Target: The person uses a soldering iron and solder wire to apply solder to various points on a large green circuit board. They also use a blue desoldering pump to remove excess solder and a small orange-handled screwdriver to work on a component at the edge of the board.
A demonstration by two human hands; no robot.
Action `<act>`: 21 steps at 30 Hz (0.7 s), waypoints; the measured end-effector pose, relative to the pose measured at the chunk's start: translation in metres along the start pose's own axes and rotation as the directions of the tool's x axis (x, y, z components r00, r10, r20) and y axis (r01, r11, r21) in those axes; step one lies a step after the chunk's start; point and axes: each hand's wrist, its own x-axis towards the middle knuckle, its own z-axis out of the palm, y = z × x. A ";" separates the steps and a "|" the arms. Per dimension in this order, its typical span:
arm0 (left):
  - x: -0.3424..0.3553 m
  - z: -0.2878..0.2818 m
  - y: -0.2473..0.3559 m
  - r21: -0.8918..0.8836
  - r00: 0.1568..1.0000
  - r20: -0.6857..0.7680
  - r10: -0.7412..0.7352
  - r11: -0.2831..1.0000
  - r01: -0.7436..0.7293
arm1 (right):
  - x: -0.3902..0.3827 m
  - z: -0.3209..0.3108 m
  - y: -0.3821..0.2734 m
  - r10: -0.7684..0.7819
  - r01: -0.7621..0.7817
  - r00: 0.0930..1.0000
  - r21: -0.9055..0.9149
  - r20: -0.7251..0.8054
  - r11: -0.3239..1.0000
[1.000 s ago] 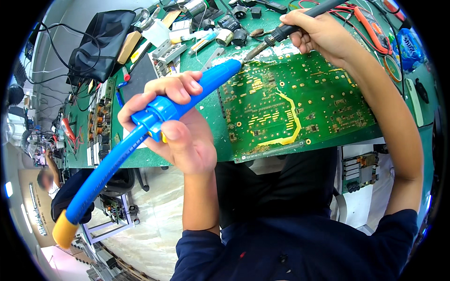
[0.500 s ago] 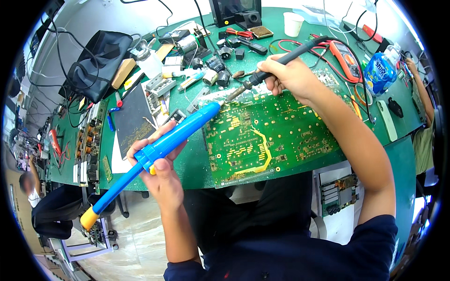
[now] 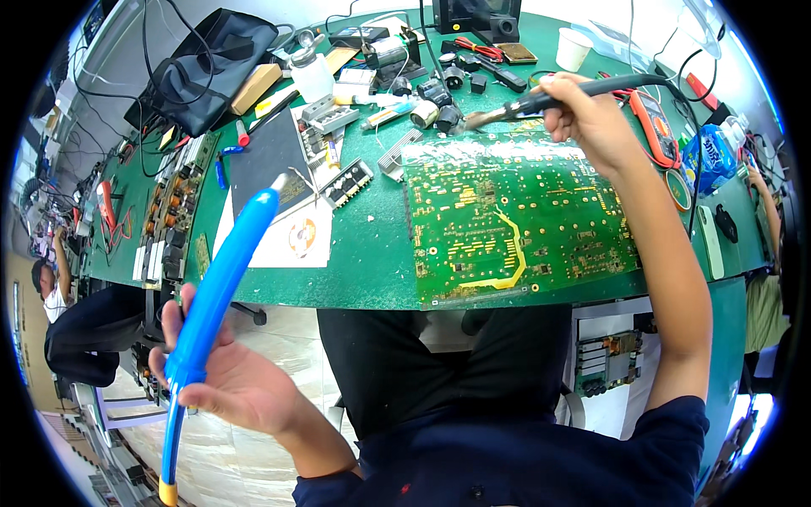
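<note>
At the lower left, my left hand [image 3: 241,384] holds a blue desoldering pump [image 3: 221,289] with a yellow plunger end, its fingers loosely curled around the barrel. The pump's pale nozzle points up, left of the large green circuit board [image 3: 465,237]. My right hand [image 3: 591,127] is closed on a black soldering iron [image 3: 528,103] over the back edge of that board, its metal end angled left near small black components [image 3: 448,118]. A grey finned metal part [image 3: 390,173] lies just left of the board.
Across the green bench [image 3: 355,279] lie a black bag [image 3: 190,76], papers [image 3: 300,237], populated boards [image 3: 165,232], a red multimeter [image 3: 650,127], a paper cup [image 3: 573,49] and cables. Two other people work at the sides [image 3: 55,283], [image 3: 764,207]. My legs are below the bench edge.
My left hand has swung the pump down and leftward, away from the iron's tip and the board. My right hand and iron have shifted toward the board's back edge. The view has shifted too.
</note>
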 end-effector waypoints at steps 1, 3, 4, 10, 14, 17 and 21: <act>0.003 -0.003 0.002 0.055 0.999 -0.038 0.035 0.998 -0.033 | -0.001 -0.006 -0.003 -0.034 0.034 0.999 -0.002 0.014 0.999; 0.010 -0.006 0.009 0.167 0.989 -0.102 0.109 0.982 -0.091 | -0.005 -0.013 -0.013 -0.080 0.080 0.996 -0.005 0.029 0.997; 0.014 -0.007 0.014 0.157 0.988 -0.084 0.132 0.981 -0.118 | -0.008 -0.014 -0.018 -0.095 0.096 0.995 -0.039 0.029 0.995; 0.048 -0.053 0.039 0.172 0.987 0.077 0.143 0.973 -0.155 | -0.050 0.001 -0.041 -0.303 0.307 0.952 -0.138 0.049 0.942; 0.051 -0.034 0.028 0.387 0.986 0.157 -0.046 0.922 -0.019 | -0.083 0.012 -0.038 -0.435 0.442 0.896 -0.075 0.091 0.894; 0.039 -0.028 0.003 0.695 0.927 0.233 -0.294 0.717 0.053 | -0.097 0.014 -0.028 -0.461 0.463 0.886 -0.056 0.047 0.884; 0.011 0.007 0.001 0.742 0.670 0.599 -0.439 0.620 -0.256 | -0.106 0.033 -0.020 -0.476 0.477 0.879 0.092 -0.037 0.874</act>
